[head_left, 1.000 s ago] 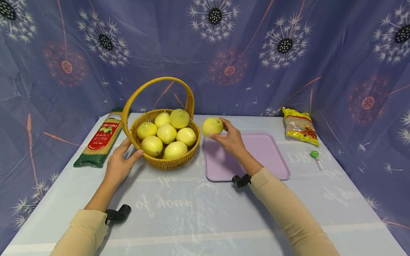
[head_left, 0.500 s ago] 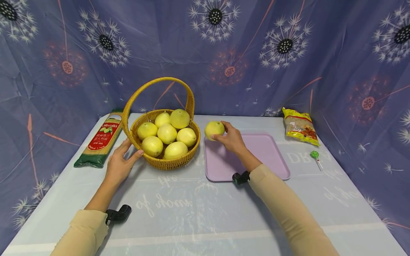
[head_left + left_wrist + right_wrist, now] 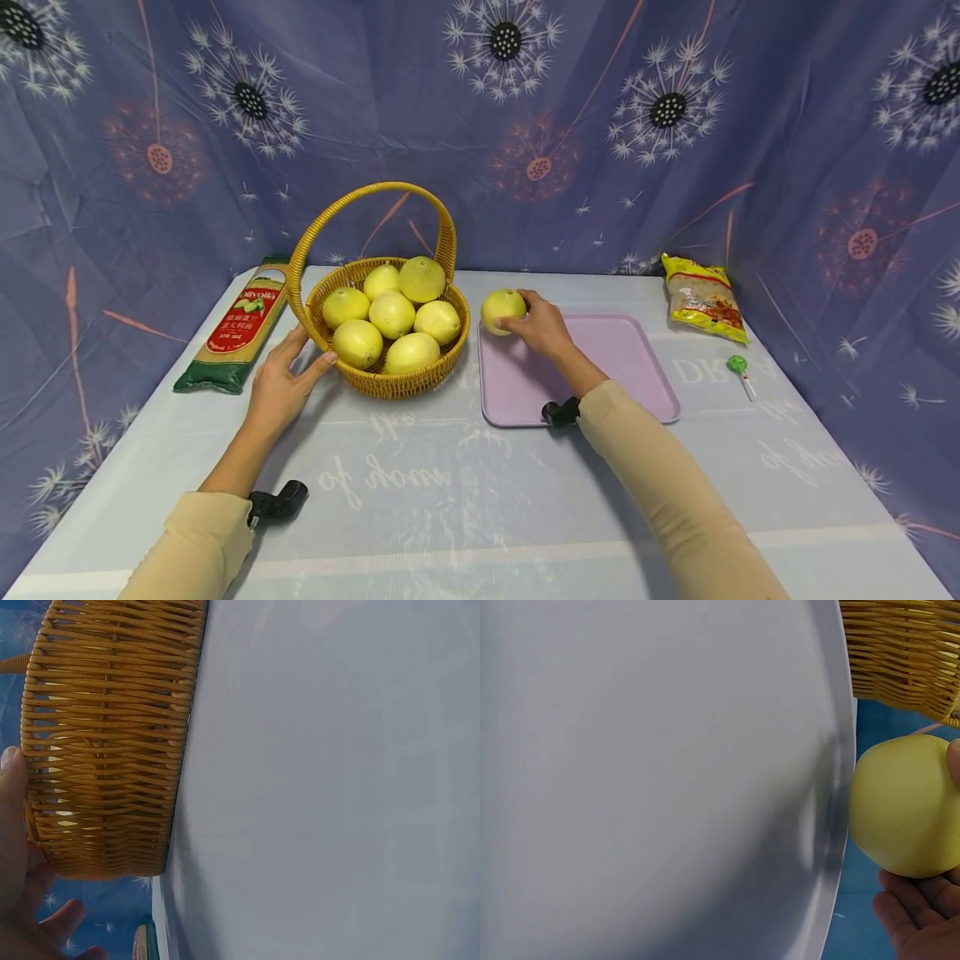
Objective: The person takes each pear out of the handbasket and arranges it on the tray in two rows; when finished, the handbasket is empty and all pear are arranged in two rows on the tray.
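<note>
Between left arm (image 3: 198, 533) and right arm (image 3: 667, 492), the desk (image 3: 427, 517) offers a wide way in from the front edge. Towards the back edge the basket (image 3: 397, 383) blocks the left half, its handle (image 3: 390, 186) arching high; pasta (image 3: 240, 325) and the left grip (image 3: 281, 387) crowd the strip to the left edge. A narrow lane parts basket and tray (image 3: 615, 358), with held fruit (image 3: 502, 311) by its back end. Lollipop (image 3: 737, 364) and bag (image 3: 705, 300) obstruct the right edge.

This appears to be a makeshift recording booth, its wider room hidden from view, judging by the dandelion-print curtain (image 3: 375, 100) hanging round the back and both sides of a pale, word-printed worktop (image 3: 420, 533), and the two black wrist cameras (image 3: 281, 502)
</note>
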`<state>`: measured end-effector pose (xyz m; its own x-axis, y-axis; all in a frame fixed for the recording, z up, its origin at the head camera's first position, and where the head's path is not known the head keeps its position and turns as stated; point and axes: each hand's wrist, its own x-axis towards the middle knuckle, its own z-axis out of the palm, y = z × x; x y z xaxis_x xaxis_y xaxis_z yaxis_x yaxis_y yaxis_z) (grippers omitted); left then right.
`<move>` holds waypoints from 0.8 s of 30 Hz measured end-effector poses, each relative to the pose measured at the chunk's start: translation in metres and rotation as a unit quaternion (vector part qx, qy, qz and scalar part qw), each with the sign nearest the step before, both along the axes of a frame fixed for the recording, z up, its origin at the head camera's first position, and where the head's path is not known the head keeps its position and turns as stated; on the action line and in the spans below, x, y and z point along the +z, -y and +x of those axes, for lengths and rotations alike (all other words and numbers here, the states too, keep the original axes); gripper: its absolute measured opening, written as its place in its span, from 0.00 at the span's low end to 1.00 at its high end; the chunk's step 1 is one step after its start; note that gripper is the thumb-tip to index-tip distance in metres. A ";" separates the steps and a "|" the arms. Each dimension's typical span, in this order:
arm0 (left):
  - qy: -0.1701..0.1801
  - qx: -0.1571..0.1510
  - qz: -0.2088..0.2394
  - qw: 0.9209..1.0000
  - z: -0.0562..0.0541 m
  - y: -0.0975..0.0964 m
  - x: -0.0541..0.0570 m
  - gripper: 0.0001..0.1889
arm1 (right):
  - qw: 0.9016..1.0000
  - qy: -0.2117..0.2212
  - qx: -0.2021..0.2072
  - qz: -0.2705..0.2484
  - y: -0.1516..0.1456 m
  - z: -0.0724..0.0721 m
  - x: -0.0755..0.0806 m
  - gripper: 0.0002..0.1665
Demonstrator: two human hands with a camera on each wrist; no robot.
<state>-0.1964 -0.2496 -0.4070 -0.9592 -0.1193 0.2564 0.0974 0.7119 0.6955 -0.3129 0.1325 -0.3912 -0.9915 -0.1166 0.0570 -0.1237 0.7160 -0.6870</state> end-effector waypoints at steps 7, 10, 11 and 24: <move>0.000 0.000 -0.004 1.000 0.000 0.000 0.000 0.39 | 1.000 0.014 0.004 0.002 -0.002 -0.001 -0.005 0.51; 0.000 0.000 -0.005 1.000 0.000 0.000 0.000 0.39 | 1.000 0.017 0.005 0.004 -0.003 -0.001 -0.006 0.51; -0.001 0.000 -0.005 1.000 0.000 0.000 0.000 0.39 | 1.000 0.017 0.005 0.005 -0.003 -0.002 -0.006 0.51; 0.002 0.003 -0.004 1.000 0.000 0.000 -0.001 0.39 | 1.000 0.024 0.008 0.002 -0.005 -0.003 -0.009 0.50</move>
